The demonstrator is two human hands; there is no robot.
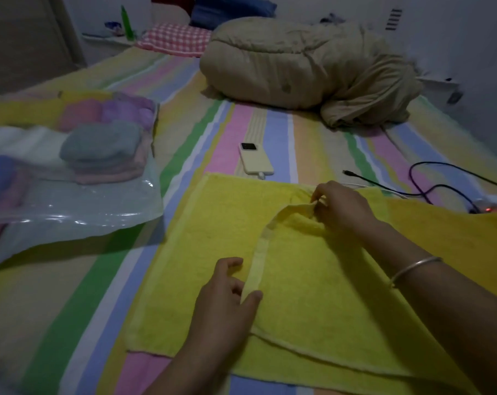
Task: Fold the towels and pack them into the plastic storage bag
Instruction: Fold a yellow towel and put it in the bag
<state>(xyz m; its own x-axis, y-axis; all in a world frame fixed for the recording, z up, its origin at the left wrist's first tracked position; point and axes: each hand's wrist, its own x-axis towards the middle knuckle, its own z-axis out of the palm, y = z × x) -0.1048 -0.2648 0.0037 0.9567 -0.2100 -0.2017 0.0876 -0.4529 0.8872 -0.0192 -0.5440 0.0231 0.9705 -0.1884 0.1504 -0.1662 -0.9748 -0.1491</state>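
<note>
A yellow towel [213,252] lies spread on the striped bed in front of me, its right part drawn over the left. My left hand [227,297] pinches the near end of the lifted hem between thumb and fingers. My right hand [341,206] pinches the far end of that same hem, raised a little off the towel. A clear plastic storage bag [70,206] lies at the left with its mouth toward me. Inside it are several folded towels [99,146], grey, pink, purple and blue.
A phone [254,162] on a white cable lies just beyond the towel. Black cables [441,183] and a small device with a red light [488,209] are at the right. A bundled beige quilt [298,69] and a checked pillow [176,38] lie farther back.
</note>
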